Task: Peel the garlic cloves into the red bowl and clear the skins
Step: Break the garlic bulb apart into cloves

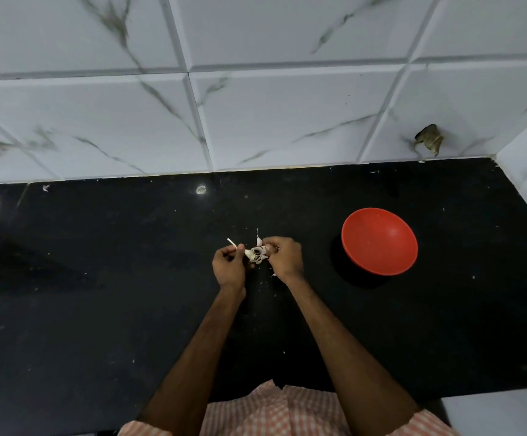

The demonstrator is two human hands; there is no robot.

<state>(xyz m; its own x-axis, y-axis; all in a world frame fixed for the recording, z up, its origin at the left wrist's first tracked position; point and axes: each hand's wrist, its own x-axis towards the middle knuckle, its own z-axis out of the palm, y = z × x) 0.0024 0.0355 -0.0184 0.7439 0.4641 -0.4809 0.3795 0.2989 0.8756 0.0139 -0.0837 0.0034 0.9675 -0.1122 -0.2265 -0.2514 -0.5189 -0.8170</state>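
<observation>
Our left hand (229,265) pinches a white papery strip of skin (232,243); our right hand (284,257) grips the pale garlic cluster (256,253) over the black bench (98,309), the round red plastic bowl (379,241) to the right.

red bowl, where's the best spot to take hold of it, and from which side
Probably the near-left rim of the red bowl, coming from the left where the right hand already is. It sits upright, open and apparently empty, so a thumb-inside pinch grip suits its thin rim.
</observation>
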